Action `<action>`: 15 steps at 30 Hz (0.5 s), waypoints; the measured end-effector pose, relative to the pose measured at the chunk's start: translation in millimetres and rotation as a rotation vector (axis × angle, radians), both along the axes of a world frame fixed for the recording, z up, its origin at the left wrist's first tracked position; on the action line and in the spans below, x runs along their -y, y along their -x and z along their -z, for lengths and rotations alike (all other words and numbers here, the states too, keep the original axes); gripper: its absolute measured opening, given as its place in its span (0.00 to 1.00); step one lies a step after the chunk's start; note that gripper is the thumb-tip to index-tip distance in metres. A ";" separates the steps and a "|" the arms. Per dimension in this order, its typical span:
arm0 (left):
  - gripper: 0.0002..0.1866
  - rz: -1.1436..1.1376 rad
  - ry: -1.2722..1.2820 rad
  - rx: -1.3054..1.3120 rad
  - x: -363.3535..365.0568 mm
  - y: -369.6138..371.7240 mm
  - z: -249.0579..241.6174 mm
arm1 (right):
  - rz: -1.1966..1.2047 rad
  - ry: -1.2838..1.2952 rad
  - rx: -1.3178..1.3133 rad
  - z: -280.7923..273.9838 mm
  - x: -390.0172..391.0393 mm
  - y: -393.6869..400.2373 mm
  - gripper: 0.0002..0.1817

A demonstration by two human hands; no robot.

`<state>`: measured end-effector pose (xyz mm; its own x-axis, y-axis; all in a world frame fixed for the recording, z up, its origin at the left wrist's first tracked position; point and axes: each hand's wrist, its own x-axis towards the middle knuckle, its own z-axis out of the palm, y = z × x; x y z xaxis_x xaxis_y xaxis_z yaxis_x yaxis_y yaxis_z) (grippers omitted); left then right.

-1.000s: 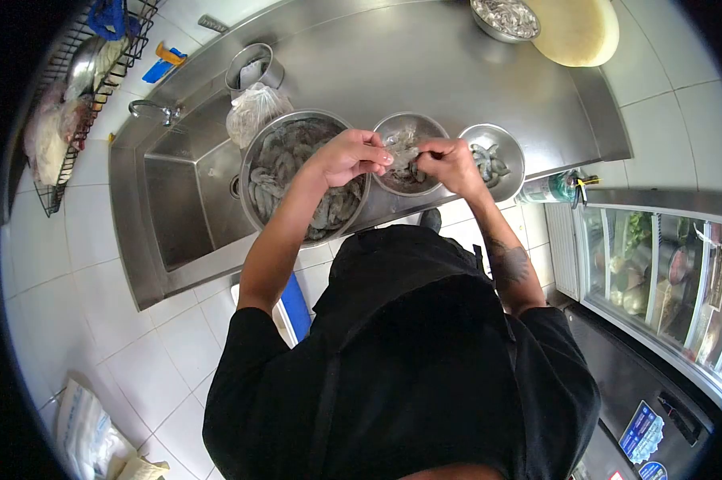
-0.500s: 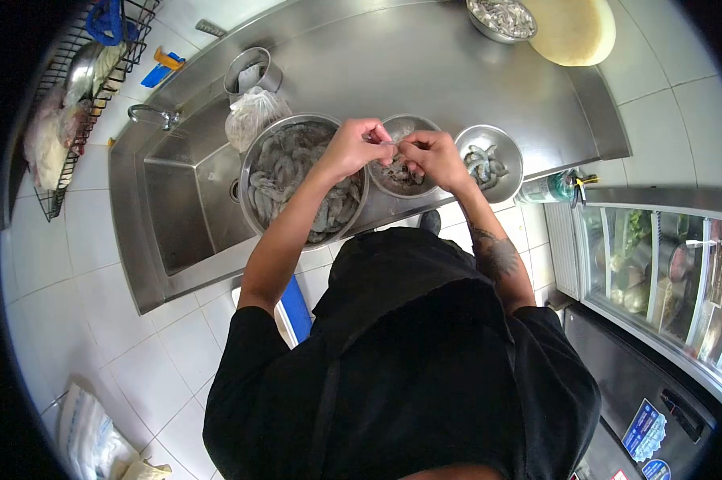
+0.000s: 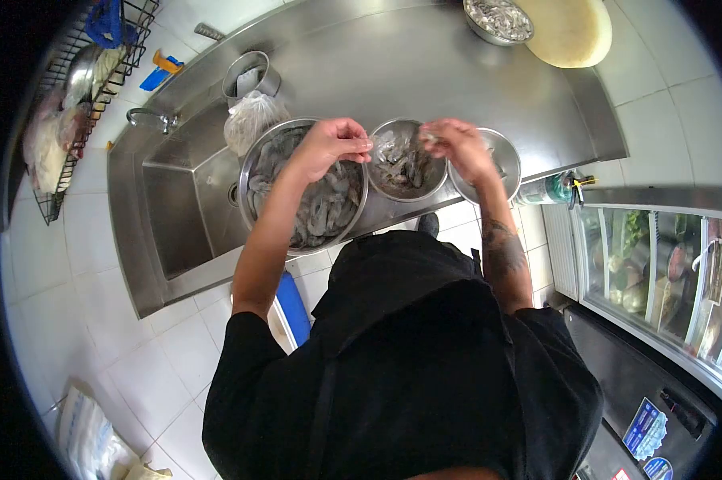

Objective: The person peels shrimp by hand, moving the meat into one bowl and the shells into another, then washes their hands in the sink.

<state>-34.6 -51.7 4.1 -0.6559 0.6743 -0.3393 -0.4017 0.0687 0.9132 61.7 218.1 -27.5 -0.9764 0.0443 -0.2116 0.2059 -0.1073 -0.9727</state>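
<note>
My left hand point(image 3: 329, 150) hovers over the right rim of a large steel bowl point(image 3: 247, 210) full of grey, unpeeled shrimp point(image 3: 325, 204). Its thumb and fingertips are pinched together; whatever is between them is too small to make out. My right hand point(image 3: 461, 150), slightly blurred, is closed on a pale shrimp point(image 3: 432, 138) above the gap between two smaller bowls. The middle bowl point(image 3: 446, 178) contains shrimp shells and heads point(image 3: 401, 164). The right bowl point(image 3: 518, 164) is partly hidden under my right hand and forearm.
A sink point(image 3: 181, 220) with a tap point(image 3: 153, 120) lies left. Behind the large bowl are a plastic bag point(image 3: 253, 122) and a steel pot point(image 3: 267, 78). A bowl of small pale pieces point(image 3: 498, 20) and a round board point(image 3: 573, 32) sit at the back right. A glass-fronted fridge point(image 3: 657, 272) stands right.
My hands have parted from above the middle bowl. The left moved left toward the large bowl; the right moved right toward the right bowl, with the shrimp in its fingers.
</note>
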 end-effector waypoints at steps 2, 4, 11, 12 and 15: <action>0.06 0.051 -0.010 -0.041 -10.3 -4.1 11.9 | -0.092 -0.901 -0.146 52.6 9.4 12.8 0.18; 0.06 0.087 -0.022 -0.090 -16.8 -6.5 23.5 | 0.010 -0.417 -0.020 33.1 35.0 2.9 0.18; 0.08 0.215 0.063 -0.464 -41.5 -32.9 18.8 | -0.058 0.257 0.115 0.9 38.8 -2.9 0.10; 0.09 0.166 0.055 -0.746 -46.0 -39.2 10.2 | -0.043 0.259 0.096 -2.6 36.6 -2.8 0.10; 0.11 0.148 0.106 -1.018 -49.4 -42.3 -0.3 | -0.023 0.158 0.052 -16.9 34.5 -6.0 0.10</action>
